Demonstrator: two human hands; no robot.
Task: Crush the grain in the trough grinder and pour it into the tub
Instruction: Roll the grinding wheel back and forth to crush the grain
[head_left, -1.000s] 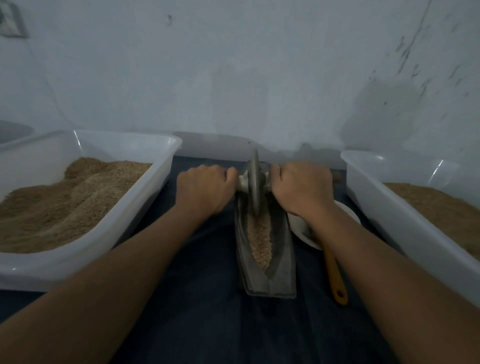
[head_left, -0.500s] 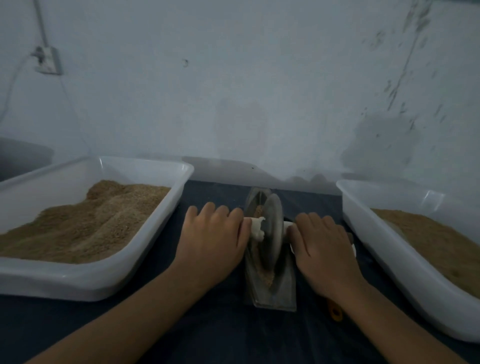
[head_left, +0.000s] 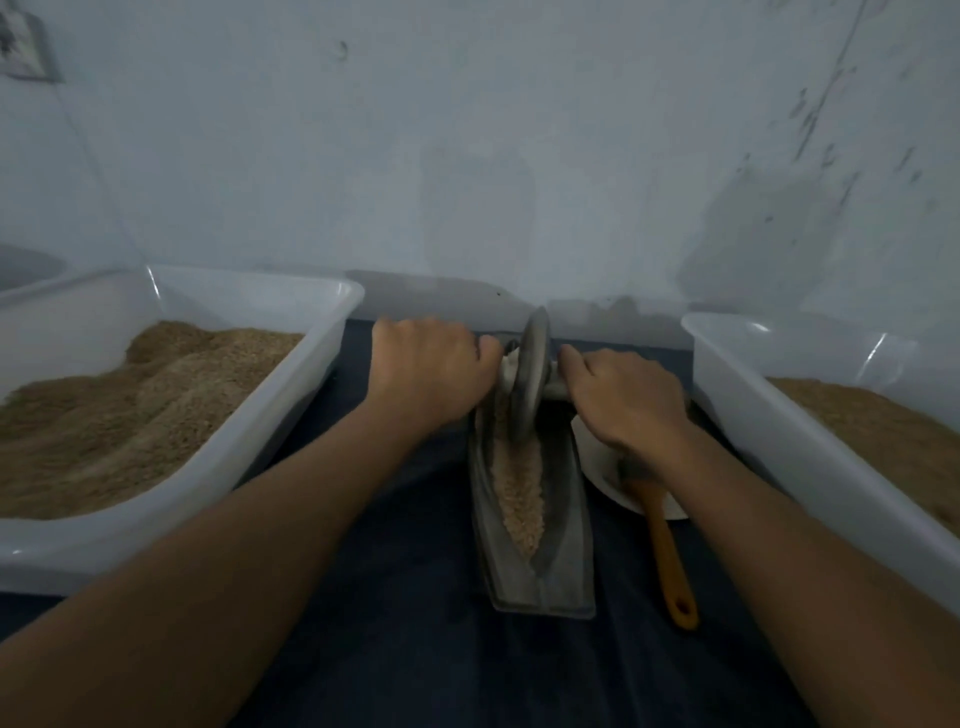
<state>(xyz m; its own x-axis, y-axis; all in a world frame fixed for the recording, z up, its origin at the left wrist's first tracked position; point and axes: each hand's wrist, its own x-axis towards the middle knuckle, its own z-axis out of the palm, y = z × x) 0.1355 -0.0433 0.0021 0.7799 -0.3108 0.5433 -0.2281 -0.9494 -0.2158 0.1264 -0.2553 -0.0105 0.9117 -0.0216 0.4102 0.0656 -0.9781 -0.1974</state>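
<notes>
**Gripping wheel axle, both hands**

Left hand (head_left: 426, 374) and right hand (head_left: 626, 397) each curl round the axle either side of the grinding wheel (head_left: 527, 382), at the far end of the trough grinder (head_left: 540, 566). Grain (head_left: 519, 493) lies along the trough. Tub (head_left: 291, 395) left of the grinder, second tub (head_left: 779, 447) right, both holding grain.

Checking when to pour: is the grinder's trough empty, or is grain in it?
Not empty: pale grain lies along the trough, near side of the wheel.
</notes>
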